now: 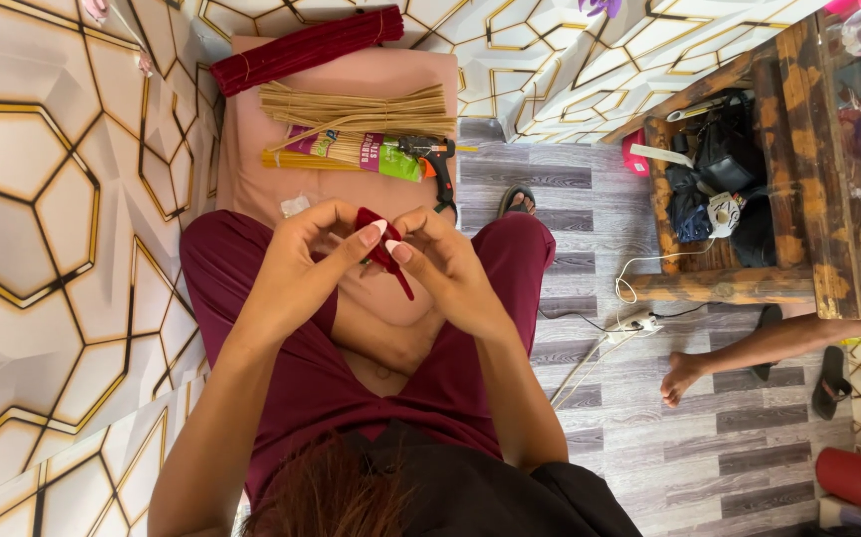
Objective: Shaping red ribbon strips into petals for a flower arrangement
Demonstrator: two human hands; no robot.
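A dark red fuzzy stick piece (382, 249), bent into a small loop with a tail pointing down, is pinched between both hands above my lap. My left hand (313, 257) grips its left side with thumb and fingertips. My right hand (442, 261) holds the right side, fingertips meeting the left hand's. I sit cross-legged in maroon trousers (236, 268).
On a pink cushion (251, 174) ahead lie a bundle of dark red sticks (301, 48), tan sticks (356, 109), a packet of bamboo skewers (351, 154) and a black-and-orange glue gun (433, 159). A wooden shelf unit (729, 189) stands right, with another person's foot (684, 376) and a power strip (634, 323).
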